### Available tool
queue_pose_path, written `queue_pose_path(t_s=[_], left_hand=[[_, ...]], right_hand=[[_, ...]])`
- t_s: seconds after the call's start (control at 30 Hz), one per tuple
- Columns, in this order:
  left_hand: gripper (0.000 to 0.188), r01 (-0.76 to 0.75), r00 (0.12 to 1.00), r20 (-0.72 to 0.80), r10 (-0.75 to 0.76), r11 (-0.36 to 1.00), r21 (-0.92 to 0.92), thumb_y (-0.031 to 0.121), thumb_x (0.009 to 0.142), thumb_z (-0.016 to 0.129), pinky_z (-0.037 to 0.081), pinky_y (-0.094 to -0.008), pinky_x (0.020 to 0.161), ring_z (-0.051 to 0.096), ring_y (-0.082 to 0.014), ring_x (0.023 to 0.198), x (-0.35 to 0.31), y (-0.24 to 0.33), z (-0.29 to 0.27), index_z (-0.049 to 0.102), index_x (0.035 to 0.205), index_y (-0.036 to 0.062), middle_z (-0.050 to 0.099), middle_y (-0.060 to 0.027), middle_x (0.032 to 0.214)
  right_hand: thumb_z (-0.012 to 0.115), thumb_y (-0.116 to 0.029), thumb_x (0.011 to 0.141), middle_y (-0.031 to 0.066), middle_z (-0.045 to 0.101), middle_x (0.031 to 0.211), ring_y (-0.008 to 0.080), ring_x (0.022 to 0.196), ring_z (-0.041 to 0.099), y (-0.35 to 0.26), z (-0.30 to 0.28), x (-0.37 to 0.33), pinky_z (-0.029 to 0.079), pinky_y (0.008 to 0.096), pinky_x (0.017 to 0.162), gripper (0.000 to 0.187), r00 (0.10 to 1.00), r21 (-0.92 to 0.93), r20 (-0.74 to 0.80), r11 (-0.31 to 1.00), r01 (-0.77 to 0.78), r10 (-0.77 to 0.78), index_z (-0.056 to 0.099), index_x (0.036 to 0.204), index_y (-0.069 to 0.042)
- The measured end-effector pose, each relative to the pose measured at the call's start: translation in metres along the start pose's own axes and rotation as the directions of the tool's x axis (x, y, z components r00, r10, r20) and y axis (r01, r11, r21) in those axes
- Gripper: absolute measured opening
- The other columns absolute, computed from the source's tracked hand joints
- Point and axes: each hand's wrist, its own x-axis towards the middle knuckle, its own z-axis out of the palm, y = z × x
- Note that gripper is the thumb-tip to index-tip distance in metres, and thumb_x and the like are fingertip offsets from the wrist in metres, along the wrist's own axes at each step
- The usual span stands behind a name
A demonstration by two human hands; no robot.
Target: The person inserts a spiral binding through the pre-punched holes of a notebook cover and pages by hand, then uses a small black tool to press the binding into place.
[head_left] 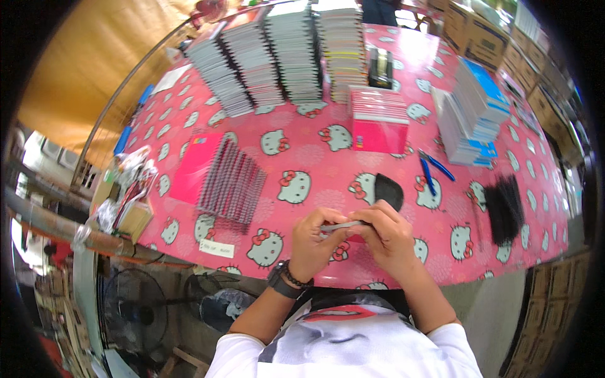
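Note:
Near the table's front edge, my left hand and my right hand are both closed on a thin notebook, pinched between thumbs and fingers. Its grey page edge faces up, and a bit of pink shows below; my fingers hide most of it. Just beyond my right hand lies a rounded black object. Farther right rest blue-handled pliers with their handles apart. A bundle of thin black binding coils lies at the right. Left of my hands leans a pile of pink spiral-bound notebooks.
Tall stacks of bound notebooks stand at the back, beside a tape dispenser. A pink pile of booklets sits before them. Blue-and-white booklets are stacked at right. A paper label and plastic-wrapped clutter lie left.

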Motion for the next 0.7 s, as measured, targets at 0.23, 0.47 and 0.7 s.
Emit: queue_pose_path(t_s=[0.23,0.47,0.7], left_hand=[[0.020,0.034,0.998,-0.057,-0.029,0.996,0.083,0.012,0.077,0.073,0.049,-0.0267,0.066,0.062,-0.0142,0.075,-0.004,0.008,-0.012,0.058,0.088,0.0039,0.064,-0.0057,0.082],[0.021,-0.172,0.666,-0.705,0.244,0.970,0.173,0.017,0.093,0.056,0.043,-0.0236,0.064,0.048,-0.0097,0.072,0.023,0.067,-0.112,0.050,0.109,0.0048,0.049,-0.0023,0.093],[0.036,0.294,0.737,-0.470,0.486,0.397,0.870,0.026,0.089,0.062,0.044,-0.0294,0.069,0.051,-0.0134,0.076,0.021,0.022,-0.207,0.055,0.112,-0.0006,0.054,-0.0067,0.094]], right_hand=[[0.069,-0.009,0.074,0.0148,0.061,0.097,0.0311,0.086,0.058,0.004,0.007,0.006,0.047,0.0368,0.076,0.036,0.988,0.040,0.140,0.998,0.055,-0.060,0.058,0.108,-0.001],[0.073,-0.023,0.072,0.0135,0.060,0.116,0.0284,0.104,0.056,0.018,-0.008,0.028,0.044,0.0366,0.089,0.052,0.976,0.240,-0.167,0.966,-0.098,0.141,0.057,0.117,-0.003],[0.072,-0.012,0.068,0.0084,0.062,0.104,0.0277,0.098,0.054,0.159,-0.021,0.080,0.041,0.0403,0.084,0.032,0.991,-0.505,-0.095,0.862,0.036,-0.096,0.063,0.098,-0.005]])
